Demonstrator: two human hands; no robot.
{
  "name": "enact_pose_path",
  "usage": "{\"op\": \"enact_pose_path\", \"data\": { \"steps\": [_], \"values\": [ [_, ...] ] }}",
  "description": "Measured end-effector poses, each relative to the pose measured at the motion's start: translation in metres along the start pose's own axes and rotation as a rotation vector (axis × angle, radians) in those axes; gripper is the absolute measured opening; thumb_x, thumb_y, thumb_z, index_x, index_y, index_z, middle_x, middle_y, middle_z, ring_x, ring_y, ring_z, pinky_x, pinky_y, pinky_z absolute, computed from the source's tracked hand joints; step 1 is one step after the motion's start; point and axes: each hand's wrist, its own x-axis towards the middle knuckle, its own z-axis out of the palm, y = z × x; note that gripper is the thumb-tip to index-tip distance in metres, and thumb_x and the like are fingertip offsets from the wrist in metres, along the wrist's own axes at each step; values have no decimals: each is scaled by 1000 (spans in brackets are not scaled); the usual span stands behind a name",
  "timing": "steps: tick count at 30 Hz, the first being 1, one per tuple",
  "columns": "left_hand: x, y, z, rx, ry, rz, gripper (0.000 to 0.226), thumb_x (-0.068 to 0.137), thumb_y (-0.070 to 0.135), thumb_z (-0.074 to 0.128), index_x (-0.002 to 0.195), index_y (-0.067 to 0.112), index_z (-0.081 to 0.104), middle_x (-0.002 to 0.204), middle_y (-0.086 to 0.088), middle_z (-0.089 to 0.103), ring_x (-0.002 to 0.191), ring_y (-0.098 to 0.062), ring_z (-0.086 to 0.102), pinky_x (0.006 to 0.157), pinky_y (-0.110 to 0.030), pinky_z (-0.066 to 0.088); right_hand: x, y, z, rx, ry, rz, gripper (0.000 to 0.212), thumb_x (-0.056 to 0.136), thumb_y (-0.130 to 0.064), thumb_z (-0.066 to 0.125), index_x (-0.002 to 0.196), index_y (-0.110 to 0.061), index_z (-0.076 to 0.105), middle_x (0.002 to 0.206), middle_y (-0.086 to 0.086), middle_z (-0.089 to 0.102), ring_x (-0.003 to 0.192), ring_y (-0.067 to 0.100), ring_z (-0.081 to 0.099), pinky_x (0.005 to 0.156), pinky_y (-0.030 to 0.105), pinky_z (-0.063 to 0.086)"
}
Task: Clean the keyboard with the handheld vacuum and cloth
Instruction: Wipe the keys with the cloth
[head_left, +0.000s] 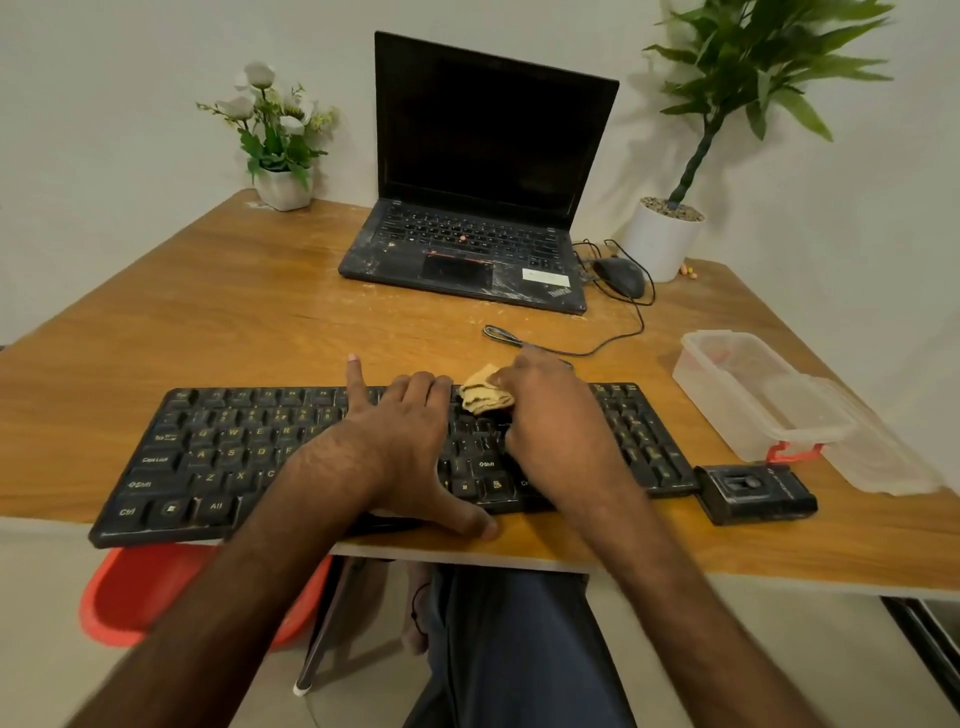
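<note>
A black, dusty keyboard (218, 457) lies along the near edge of the wooden table (208, 322), its left end hanging a little over the edge. My left hand (410, 447) rests flat on the keyboard's middle, fingers spread, thumb at the front edge. My right hand (550, 410) presses a crumpled yellow cloth (483, 396) onto the upper keys right of centre. A small black boxy device (756, 493), possibly the handheld vacuum, sits just off the keyboard's right end.
An open black laptop (467, 249) stands at the back, with a wired mouse (621, 275) and its cable beside it. A clear plastic lidded box (753, 395) sits on the right. Potted plants stand at both back corners. A red bin (135, 592) is under the table.
</note>
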Motion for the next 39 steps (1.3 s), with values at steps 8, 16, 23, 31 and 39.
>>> {"op": "enact_pose_path", "data": {
  "steps": [8,16,23,31,39],
  "values": [
    [0,1,-2,-3,-4,-9,145,62,90,59,157,7,-14,168,-7,-6,155,-25,-6,111,-71,-18,-47,0,-14,56,-136,-38,40,93,-7,58,130,-20,57,118,-7,48,109,9,45,86,19,34],
    [1,2,-4,35,-16,-25,147,61,93,57,157,8,-14,168,-7,-4,155,-25,-3,109,-72,-21,7,13,-15,17,12,94,28,91,-11,63,118,-16,65,108,-3,53,91,10,49,78,22,42],
    [2,4,-2,59,-13,-16,145,62,91,58,157,7,-13,168,-7,-4,155,-24,-3,110,-73,-17,-25,-10,-7,-6,-100,-40,45,89,-7,62,133,-17,56,128,-2,44,119,16,42,99,32,45],
    [0,3,-1,34,-9,-5,147,60,92,57,157,7,-14,168,-7,-5,155,-25,-4,110,-73,-19,-37,14,-35,190,-177,44,28,90,-12,68,115,-24,68,99,-13,55,87,3,51,74,18,45],
    [-3,3,-1,37,18,6,142,64,91,55,158,8,-12,168,-5,-3,155,-23,-3,110,-71,-20,-18,-9,-3,41,-16,-29,44,91,-4,55,132,-20,57,122,-3,56,114,16,50,98,31,45]
  ]
}}
